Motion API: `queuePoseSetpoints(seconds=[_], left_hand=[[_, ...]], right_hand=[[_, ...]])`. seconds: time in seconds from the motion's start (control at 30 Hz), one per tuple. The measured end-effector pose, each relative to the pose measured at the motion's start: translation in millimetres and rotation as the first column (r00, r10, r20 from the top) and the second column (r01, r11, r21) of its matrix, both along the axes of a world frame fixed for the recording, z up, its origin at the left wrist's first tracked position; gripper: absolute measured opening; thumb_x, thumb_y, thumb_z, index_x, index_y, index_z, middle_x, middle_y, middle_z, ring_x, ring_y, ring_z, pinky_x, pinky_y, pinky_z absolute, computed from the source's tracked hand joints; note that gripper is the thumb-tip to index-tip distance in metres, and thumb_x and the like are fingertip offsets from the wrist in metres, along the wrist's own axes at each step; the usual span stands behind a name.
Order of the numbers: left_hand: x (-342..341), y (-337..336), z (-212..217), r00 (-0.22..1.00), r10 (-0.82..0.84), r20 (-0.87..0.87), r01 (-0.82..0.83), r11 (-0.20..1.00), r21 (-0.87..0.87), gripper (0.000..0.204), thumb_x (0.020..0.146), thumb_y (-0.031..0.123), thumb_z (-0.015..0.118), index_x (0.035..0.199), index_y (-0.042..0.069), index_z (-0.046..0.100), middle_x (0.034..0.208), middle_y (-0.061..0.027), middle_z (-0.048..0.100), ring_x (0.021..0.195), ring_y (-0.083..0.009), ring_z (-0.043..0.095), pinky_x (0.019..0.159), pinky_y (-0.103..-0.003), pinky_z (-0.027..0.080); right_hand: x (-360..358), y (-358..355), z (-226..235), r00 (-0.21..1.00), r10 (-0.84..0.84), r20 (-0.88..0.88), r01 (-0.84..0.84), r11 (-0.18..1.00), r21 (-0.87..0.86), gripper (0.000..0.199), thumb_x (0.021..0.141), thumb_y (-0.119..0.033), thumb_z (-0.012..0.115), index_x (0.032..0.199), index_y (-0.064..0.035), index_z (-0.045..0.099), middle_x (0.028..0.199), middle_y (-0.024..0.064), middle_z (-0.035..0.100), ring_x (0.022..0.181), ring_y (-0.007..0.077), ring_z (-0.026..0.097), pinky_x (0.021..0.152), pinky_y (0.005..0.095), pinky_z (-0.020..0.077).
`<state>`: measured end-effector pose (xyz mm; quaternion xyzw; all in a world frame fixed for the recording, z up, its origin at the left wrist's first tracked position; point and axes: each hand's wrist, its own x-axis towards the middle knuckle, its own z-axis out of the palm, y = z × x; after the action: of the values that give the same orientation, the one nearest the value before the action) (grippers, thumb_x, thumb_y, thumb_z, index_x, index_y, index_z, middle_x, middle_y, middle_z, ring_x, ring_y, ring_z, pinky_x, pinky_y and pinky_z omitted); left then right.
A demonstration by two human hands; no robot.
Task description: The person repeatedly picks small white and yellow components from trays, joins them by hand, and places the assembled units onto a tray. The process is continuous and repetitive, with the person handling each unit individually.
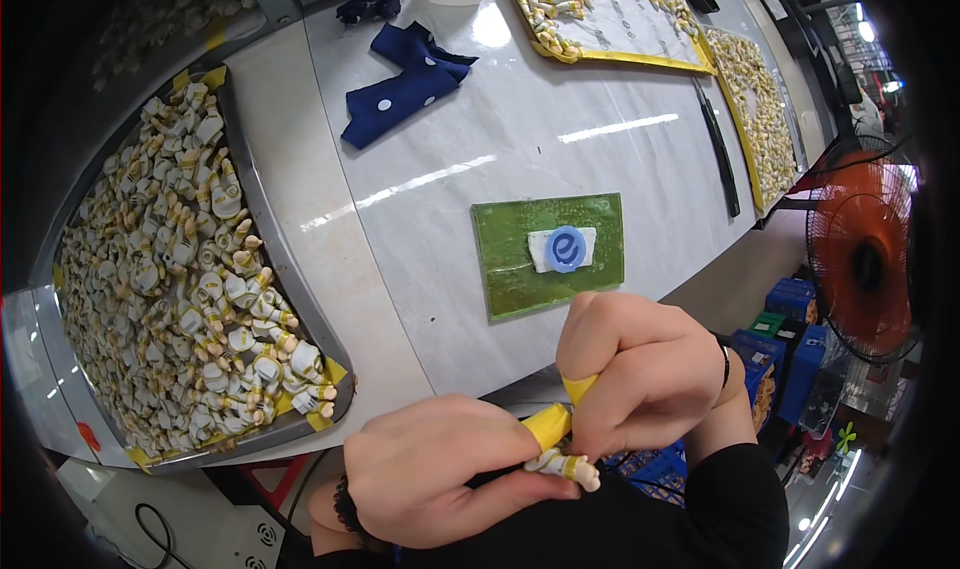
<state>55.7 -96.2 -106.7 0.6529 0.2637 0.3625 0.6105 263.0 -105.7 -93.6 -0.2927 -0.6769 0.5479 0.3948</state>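
Observation:
Low in front of me, my left hand pinches a small white-and-yellow figurine piece between thumb and forefinger; its peach-coloured end points right. A yellow wrap covers the tip of the left forefinger. My right hand is closed just above and right of the piece, its fingers curled tightly and its thumb pointing down close to it. More yellow shows between the right fingers. Whatever the right hand grips is hidden. Beyond the hands lies a green rectangular slab bearing a white pad and a round blue cap.
A metal tray heaped with similar pieces is on the left. Yellow-edged trays of small pieces stand far right, beside a black bar-shaped tool. A dotted navy cloth lies at the back. An orange fan stands right.

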Motion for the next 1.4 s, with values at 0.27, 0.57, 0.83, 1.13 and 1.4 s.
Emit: queuePoseSetpoints(seconds=[0.27, 0.57, 0.83, 1.13, 1.4], left_hand=[[3.5, -4.7, -4.1, 0.997, 0.036, 0.068, -0.034, 0.999, -0.028, 0.027, 0.062, 0.013, 0.082, 0.077, 0.002, 0.063, 0.068, -0.0095, 0.063, 0.057, -0.0224, 0.062, 0.051, -0.027, 0.048], [-82.0, 5.0, 50.1, 0.754, 0.364, -0.547, -0.049, 0.862, 0.505, 0.021, 0.062, 0.003, 0.069, 0.082, 0.000, 0.065, 0.072, -0.0100, 0.066, 0.063, -0.0244, 0.062, 0.059, -0.032, 0.048], [-128.9, 104.6, 76.5, 0.387, 0.614, -0.688, 0.096, 0.715, 0.692, 0.031, 0.072, 0.013, 0.067, 0.100, 0.000, 0.064, 0.090, -0.0147, 0.063, 0.085, -0.0273, 0.060, 0.077, -0.035, 0.045], [-145.2, 271.5, 20.5, 0.237, 0.765, -0.599, 0.068, 0.602, 0.795, 0.047, 0.076, 0.029, 0.068, 0.116, 0.006, 0.057, 0.103, -0.0174, 0.061, 0.090, -0.0281, 0.061, 0.076, -0.035, 0.047], [-101.7, 191.6, 48.3, 0.635, 0.570, -0.521, -0.223, 0.781, 0.583, 0.024, 0.091, 0.020, 0.052, 0.103, -0.001, 0.056, 0.082, -0.0031, 0.054, 0.073, -0.0086, 0.048, 0.065, -0.023, 0.039]], right_hand=[[-0.9, -0.4, -1.4, 1.000, 0.001, 0.015, -0.002, 0.999, 0.049, 0.013, 0.076, -0.007, 0.070, 0.086, -0.0031, 0.062, 0.084, 0.0075, 0.049, 0.070, 0.0200, 0.050, 0.061, 0.0271, 0.0398], [3.1, -11.7, 5.2, 0.980, -0.189, 0.061, 0.181, 0.977, 0.117, 0.020, 0.067, -0.010, 0.079, 0.085, -0.0092, 0.070, 0.080, 0.0032, 0.052, 0.069, 0.0166, 0.051, 0.059, 0.0265, 0.0404], [15.7, -13.8, 4.2, 0.938, -0.331, 0.105, 0.308, 0.933, 0.188, 0.020, 0.060, -0.010, 0.082, 0.077, -0.0115, 0.071, 0.076, 0.0021, 0.053, 0.064, 0.0147, 0.052, 0.054, 0.0250, 0.0393], [24.4, -23.9, 23.9, 0.856, -0.481, 0.191, 0.407, 0.853, 0.327, 0.023, 0.053, -0.003, 0.078, 0.074, -0.0099, 0.069, 0.072, 0.0016, 0.054, 0.062, 0.0147, 0.051, 0.052, 0.0250, 0.0384], [109.0, 36.2, 51.2, 0.341, -0.792, 0.507, 0.345, 0.607, 0.716, 0.010, 0.072, -0.002, 0.066, 0.080, -0.0031, 0.061, 0.075, 0.0065, 0.060, 0.066, 0.0158, 0.054, 0.061, 0.0262, 0.0407]])
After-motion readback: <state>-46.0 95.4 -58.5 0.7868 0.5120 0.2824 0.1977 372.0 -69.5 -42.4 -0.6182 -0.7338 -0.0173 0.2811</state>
